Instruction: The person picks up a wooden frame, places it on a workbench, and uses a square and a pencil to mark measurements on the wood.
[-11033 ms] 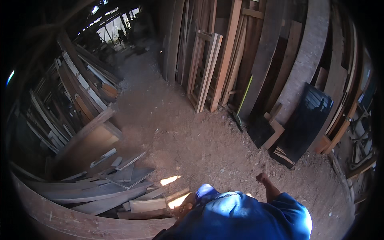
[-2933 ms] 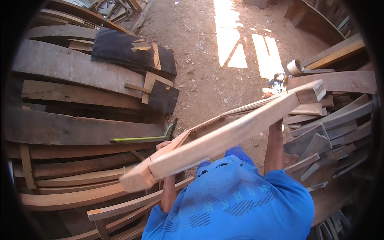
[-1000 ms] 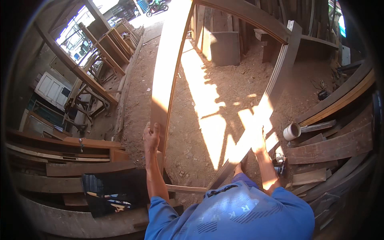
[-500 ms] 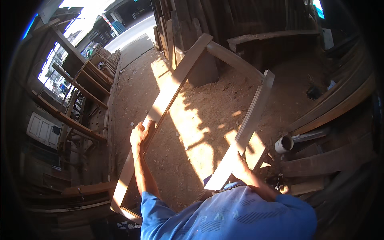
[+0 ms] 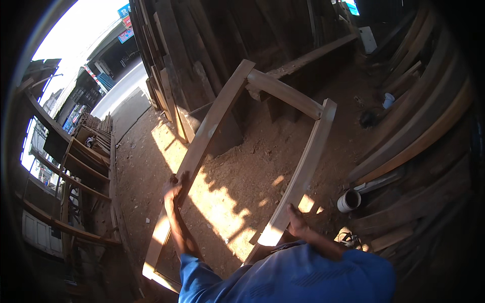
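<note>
The left hand [image 5: 174, 188] is closed around the outer edge of the wooden frame's left rail, its thumb lying on the wood and the fingers bunched beside it, with little gap between. The right hand [image 5: 297, 222] holds the right rail from its outer side, nearer the person, thumb laid up along the edge; its fingers pass behind the wood and are hidden, so how tightly they curl cannot be told. The left forearm [image 5: 184, 235] reaches forward, fairly steep, beside the left rail; the right forearm [image 5: 326, 246] slants inward toward the right rail, lower than the left. Between the hands and beyond them, the wooden frame [image 5: 216, 121] sits aslant in front of the body, its far crosspiece [image 5: 285, 93] joining both rails, its near end partly covered by the blue shirt [image 5: 313, 272]. Through the frame's opening shows the dirt floor [image 5: 252, 174] with a bright sunlit strip. Right of the frame stands a whitish bucket [image 5: 349, 201], near long boards [image 5: 419, 134]. Beyond the frame's far left, tall planks [image 5: 182, 55] lean; left of it is a shelf-like wooden structure [image 5: 91, 159].
</note>
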Demonstrator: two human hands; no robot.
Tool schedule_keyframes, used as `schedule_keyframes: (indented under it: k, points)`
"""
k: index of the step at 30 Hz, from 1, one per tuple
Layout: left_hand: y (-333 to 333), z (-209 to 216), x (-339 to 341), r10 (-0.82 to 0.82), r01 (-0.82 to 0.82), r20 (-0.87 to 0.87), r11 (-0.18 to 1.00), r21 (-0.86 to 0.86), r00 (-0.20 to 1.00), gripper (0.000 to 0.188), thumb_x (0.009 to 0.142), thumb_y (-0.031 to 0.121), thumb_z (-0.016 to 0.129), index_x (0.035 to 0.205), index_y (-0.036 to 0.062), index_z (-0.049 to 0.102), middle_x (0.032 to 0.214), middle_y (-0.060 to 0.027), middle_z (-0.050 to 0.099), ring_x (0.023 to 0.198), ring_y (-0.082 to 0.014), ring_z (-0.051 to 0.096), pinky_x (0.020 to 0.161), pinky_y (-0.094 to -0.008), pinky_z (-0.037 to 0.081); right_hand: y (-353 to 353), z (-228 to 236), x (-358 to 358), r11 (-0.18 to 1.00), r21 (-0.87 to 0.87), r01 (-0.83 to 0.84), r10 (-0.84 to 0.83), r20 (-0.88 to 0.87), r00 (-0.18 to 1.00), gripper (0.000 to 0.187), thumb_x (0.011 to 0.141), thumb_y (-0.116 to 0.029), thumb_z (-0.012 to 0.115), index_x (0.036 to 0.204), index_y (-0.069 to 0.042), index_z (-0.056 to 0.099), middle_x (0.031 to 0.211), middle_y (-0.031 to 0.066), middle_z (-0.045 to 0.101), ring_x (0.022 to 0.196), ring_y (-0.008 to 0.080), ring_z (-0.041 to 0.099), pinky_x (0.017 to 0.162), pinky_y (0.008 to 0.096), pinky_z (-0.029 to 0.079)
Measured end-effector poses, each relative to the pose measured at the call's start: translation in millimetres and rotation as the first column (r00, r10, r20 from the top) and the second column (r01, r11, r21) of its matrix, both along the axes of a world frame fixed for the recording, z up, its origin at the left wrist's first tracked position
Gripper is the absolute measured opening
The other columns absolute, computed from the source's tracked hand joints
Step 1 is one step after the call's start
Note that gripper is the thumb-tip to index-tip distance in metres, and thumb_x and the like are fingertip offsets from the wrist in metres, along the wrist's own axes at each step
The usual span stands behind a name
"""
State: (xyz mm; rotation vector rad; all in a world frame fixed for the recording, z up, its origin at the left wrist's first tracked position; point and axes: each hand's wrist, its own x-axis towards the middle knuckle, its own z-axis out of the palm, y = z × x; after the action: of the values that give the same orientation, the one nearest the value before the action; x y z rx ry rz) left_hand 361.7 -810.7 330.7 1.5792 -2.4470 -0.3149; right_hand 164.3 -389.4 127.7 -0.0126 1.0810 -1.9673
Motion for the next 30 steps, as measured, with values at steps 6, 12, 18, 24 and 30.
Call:
schedule_keyframes:
  k: [6,12,18,24,30]
  points:
    - [-29,37,-83,-0.072,0.075,-0.056,0.996,0.042,0.996,0.073,0.08,0.071,0.052,0.106,0.0043,0.064,0.096,-0.0195,0.068,0.093,-0.0354,0.065,0.08,-0.0438,0.05,-36,9,-34,0.997,-0.067,-0.023,0.023,0.011,1.0,0.042,0.103,-0.038,0.042,0.129,-0.006,0.05,0.11,0.0038,0.056,0.103,0.0127,0.053,0.091,0.034,0.048]
    - [-53,31,-156,-0.17,0.182,-0.132,0.98,0.084,0.976,0.076,0.08,0.071,0.052,0.11,0.0025,0.064,0.101,-0.022,0.068,0.097,-0.0376,0.065,0.082,-0.0455,0.05,-49,13,-64,0.985,-0.118,0.126,-0.13,-0.023,0.991,0.041,0.101,-0.033,0.047,0.133,-0.008,0.048,0.125,0.0063,0.056,0.115,0.0212,0.054,0.1,0.0425,0.045]
    - [-95,21,-172,-0.168,0.172,-0.121,0.985,0.027,0.978,0.086,0.082,0.074,0.048,0.117,-0.003,0.06,0.107,-0.0261,0.066,0.103,-0.0413,0.062,0.086,-0.0464,0.05,-81,36,-89,0.986,-0.036,0.165,-0.165,-0.011,0.986,0.04,0.1,-0.033,0.051,0.131,-0.008,0.051,0.12,0.0036,0.058,0.111,0.0174,0.055,0.098,0.0385,0.046]
    - [-127,11,-217,-0.195,0.201,-0.114,0.979,0.042,0.974,0.087,0.083,0.074,0.046,0.122,-0.0024,0.057,0.109,-0.0268,0.065,0.105,-0.0428,0.061,0.088,-0.0476,0.049,-103,27,-135,0.981,-0.138,0.133,-0.14,-0.04,0.989,0.038,0.1,-0.033,0.051,0.128,-0.008,0.054,0.118,0.0046,0.059,0.108,0.0169,0.057,0.096,0.0381,0.048]
    - [-160,-19,-285,-0.206,0.21,-0.113,0.977,0.022,0.972,0.082,0.084,0.071,0.045,0.121,-0.0016,0.058,0.109,-0.0262,0.065,0.104,-0.0431,0.061,0.088,-0.0483,0.049,-114,5,-200,0.998,-0.006,0.058,-0.058,-0.153,0.987,0.044,0.102,-0.035,0.044,0.127,0.0,0.054,0.118,0.0055,0.059,0.107,0.0107,0.052,0.094,0.0285,0.044]
